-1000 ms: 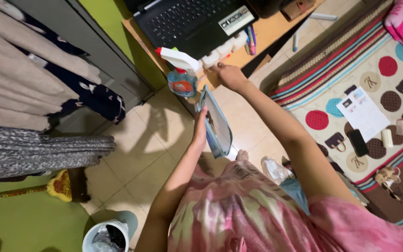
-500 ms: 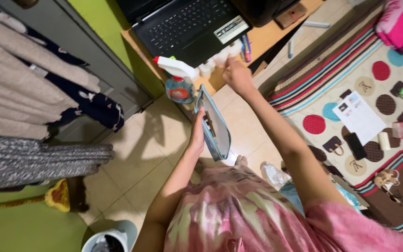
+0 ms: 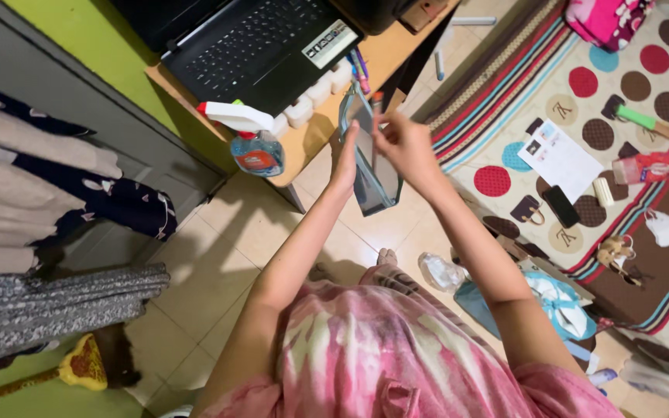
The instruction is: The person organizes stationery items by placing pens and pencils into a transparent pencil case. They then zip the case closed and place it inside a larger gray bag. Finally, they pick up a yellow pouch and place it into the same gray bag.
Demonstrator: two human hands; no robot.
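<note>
Head view, largest things first: a striped, polka-dotted rug (image 3: 582, 116) covers the floor on the right, and a wooden desk (image 3: 311, 135) carries a black laptop (image 3: 249, 46) and a blue spray bottle (image 3: 255, 149). Before the desk hangs a blue-framed mirror (image 3: 369, 159), upright and tilted, raised closer to the desk edge than a second ago. The left hand (image 3: 344, 162) grasps its near edge. The right hand (image 3: 400, 143) has left the small white bottles (image 3: 311, 97) and now pinches a slim red-tipped stick (image 3: 375, 104) beside the mirror's top.
</note>
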